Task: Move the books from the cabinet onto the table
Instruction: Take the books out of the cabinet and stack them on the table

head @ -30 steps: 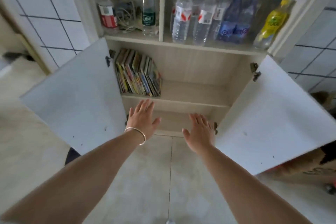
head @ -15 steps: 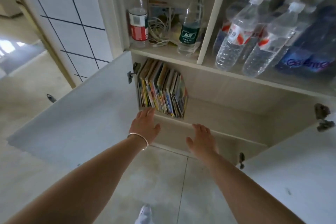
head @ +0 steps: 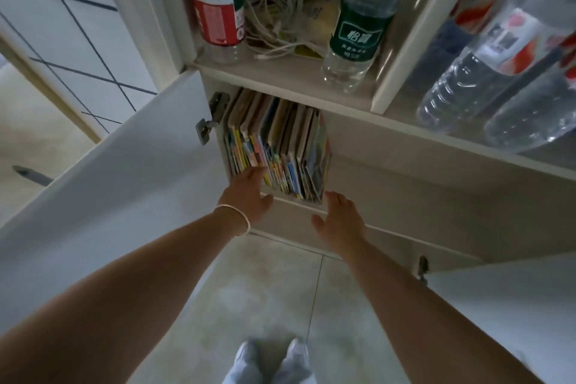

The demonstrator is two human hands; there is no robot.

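A person's two bare arms reach from the bottom of the frame toward a row of thin, brightly coloured books [head: 277, 146] standing on edge at the left end of the lower shelf [head: 389, 184] of an open cabinet, centre frame. The left hand [head: 249, 193], a thin bangle [head: 237, 217] on its wrist, has its fingers extended and fingertips touching the lower spines at the left of the row; its grip is wide and closed on nothing. The right hand [head: 341, 221] hovers just beside the row's right end, at the shelf's front edge, fingers straight and spread, also holding nothing. No book has left the cabinet, and no desk is in view. The books look like slim paperbacks or picture books: light singly, but a weighty, floppy block together, with glossy covers that could slide against one another. The rightmost volume leans outward, so the row seems loosely packed. A sound hold would likely be palms pressed flat on the two outer covers, squeezing the row as one stack, or a smaller batch pinched across the spines. On the upper shelf stand a red-labelled bottle [head: 215, 9], a tangle of white cables [head: 274, 19], a green-labelled water bottle [head: 358, 28] and, at upper right, more water bottles [head: 486, 72]. The white left door [head: 109, 181] stands open at left above the tiled floor [head: 265, 290].
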